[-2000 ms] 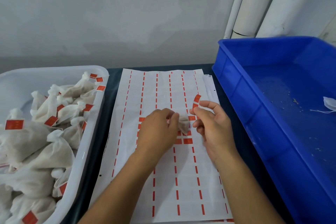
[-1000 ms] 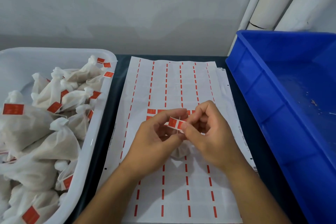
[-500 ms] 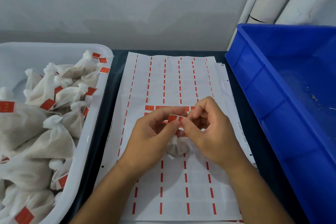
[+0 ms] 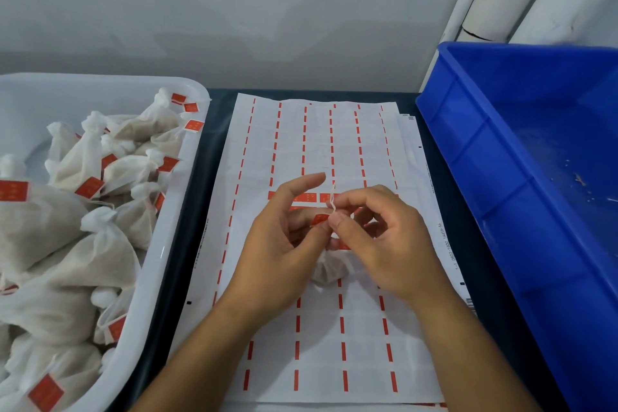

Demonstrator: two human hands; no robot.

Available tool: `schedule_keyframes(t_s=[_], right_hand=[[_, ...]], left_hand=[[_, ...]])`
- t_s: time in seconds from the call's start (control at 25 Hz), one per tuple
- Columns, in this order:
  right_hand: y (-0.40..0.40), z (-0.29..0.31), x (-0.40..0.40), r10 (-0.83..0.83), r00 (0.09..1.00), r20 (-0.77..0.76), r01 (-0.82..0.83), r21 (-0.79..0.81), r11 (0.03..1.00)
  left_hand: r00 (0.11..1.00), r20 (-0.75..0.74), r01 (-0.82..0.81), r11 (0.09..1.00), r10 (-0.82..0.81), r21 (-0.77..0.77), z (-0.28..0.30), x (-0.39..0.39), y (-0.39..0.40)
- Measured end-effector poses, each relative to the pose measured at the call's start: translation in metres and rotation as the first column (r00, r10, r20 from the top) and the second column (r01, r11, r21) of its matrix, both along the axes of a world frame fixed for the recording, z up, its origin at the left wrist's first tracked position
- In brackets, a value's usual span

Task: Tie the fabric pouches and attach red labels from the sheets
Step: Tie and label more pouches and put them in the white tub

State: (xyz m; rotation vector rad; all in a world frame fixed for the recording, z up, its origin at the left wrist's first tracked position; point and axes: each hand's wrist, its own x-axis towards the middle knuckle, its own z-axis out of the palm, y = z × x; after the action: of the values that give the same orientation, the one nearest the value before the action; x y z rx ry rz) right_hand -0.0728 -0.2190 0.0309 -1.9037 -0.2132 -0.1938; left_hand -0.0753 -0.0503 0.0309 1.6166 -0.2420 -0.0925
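White fabric pouch (image 4: 329, 269) on label sheet (image 4: 321, 338), mid-labelling | left hand (image 4: 284, 244) pinches red label (image 4: 320, 219) | right hand (image 4: 378, 237) pinches string (image 4: 332, 199) | done: many labelled pouches in white tub (image 4: 150, 281) | left: press label shut; few full labels remain on sheet.

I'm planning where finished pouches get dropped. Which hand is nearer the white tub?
Left. The left hand is over the label sheet, on the side toward the white tub; the right hand is beyond it, toward the blue bin.
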Motion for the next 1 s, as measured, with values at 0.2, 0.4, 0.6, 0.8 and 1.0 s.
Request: schedule_keyframes(t_s=[0.2,0.4,0.6,0.8,1.0], right_hand=[[0.003,0.005,-0.002,0.0,0.998,0.067,0.002,-0.042,0.999],[0.005,0.003,-0.002,-0.054,0.998,-0.02,0.056,0.069,0.996],[0.009,0.004,-0.004,-0.184,0.98,-0.078,0.197,0.244,0.95],[0.015,0.006,-0.006,-0.184,0.973,-0.142,0.221,0.318,0.922],[0.014,0.007,-0.008,-0.161,0.976,-0.144,0.201,0.334,0.921]], left_hand=[[0.999,-0.009,-0.039,0.999,0.039,0.014,0.0,-0.001,-0.002],[0.996,-0.009,-0.085,0.995,0.085,0.059,-0.001,-0.002,-0.003],[0.968,0.122,-0.234,0.962,0.218,0.138,-0.002,-0.007,-0.011],[0.882,0.344,-0.397,0.9,0.322,0.177,0.001,-0.007,-0.017],[0.877,0.322,-0.429,0.883,0.357,0.191,-0.001,-0.007,-0.016]])
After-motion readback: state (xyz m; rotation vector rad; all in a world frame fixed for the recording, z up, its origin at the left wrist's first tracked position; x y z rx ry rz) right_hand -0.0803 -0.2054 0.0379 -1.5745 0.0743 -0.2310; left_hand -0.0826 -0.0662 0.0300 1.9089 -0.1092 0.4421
